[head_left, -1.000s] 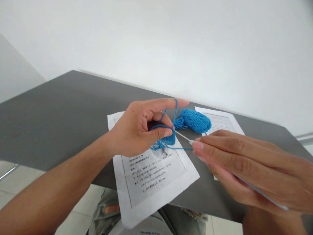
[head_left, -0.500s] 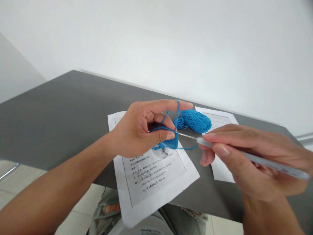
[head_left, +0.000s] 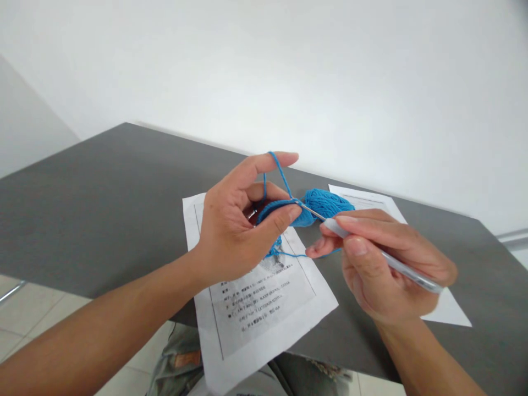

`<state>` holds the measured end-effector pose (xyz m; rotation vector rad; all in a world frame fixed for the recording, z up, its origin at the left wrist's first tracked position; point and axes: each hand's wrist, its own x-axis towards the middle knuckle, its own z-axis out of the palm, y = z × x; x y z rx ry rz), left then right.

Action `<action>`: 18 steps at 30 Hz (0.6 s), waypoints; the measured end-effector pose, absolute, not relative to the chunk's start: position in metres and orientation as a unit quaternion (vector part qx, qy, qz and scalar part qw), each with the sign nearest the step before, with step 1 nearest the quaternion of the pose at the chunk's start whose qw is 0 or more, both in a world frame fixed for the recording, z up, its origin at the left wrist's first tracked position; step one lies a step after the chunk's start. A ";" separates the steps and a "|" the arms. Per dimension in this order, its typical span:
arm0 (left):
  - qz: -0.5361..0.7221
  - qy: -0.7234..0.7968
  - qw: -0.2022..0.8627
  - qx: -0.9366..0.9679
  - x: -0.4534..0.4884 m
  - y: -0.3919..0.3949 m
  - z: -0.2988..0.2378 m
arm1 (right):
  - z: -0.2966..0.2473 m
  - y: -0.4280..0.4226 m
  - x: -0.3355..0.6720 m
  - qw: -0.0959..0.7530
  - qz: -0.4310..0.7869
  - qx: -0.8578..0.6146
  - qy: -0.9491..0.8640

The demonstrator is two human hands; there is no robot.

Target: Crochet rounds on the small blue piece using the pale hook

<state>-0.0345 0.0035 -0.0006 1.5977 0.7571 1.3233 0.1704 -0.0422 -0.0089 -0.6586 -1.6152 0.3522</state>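
Observation:
Between thumb and fingers, my left hand (head_left: 237, 220) pinches a blue crochet piece (head_left: 303, 219). A strand of blue yarn (head_left: 281, 169) loops over its raised index finger and runs down to the edge of the piece. My right hand (head_left: 391, 267) holds a crochet hook (head_left: 342, 227) by its pale grey handle, pen-fashion. The hook's thin metal shaft reaches the top edge of the piece by my left thumb; its tip is hidden in the stitches. Just behind the piece lies a skein of blue yarn (head_left: 328, 202).
A printed sheet (head_left: 264, 324) lies under my hands and overhangs the front edge of the dark grey table (head_left: 124, 220). A second sheet (head_left: 371, 199) lies at the right, partly behind my right hand. A white wall (head_left: 289, 71) rises behind the table.
My right hand has moved left with the hook, closer to my left hand. My left hand has tilted, its index finger higher and further left, and the crochet piece has turned with it.

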 end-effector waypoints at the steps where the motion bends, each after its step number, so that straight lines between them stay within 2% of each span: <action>1: 0.535 0.308 0.449 0.646 -0.035 0.003 -0.001 | -0.011 -0.041 0.170 0.634 0.143 -0.284 -0.705; 5: 0.532 0.305 0.445 0.653 -0.035 0.004 -0.004 | -0.015 -0.039 0.170 0.641 0.113 -0.277 -0.706; 12: 0.536 0.302 0.429 0.661 -0.035 0.003 -0.005 | -0.008 -0.044 0.173 0.591 0.020 -0.292 -0.751; 18: 0.550 0.296 0.371 0.687 -0.033 0.004 -0.005 | 0.002 -0.052 0.184 0.495 -0.107 -0.301 -0.808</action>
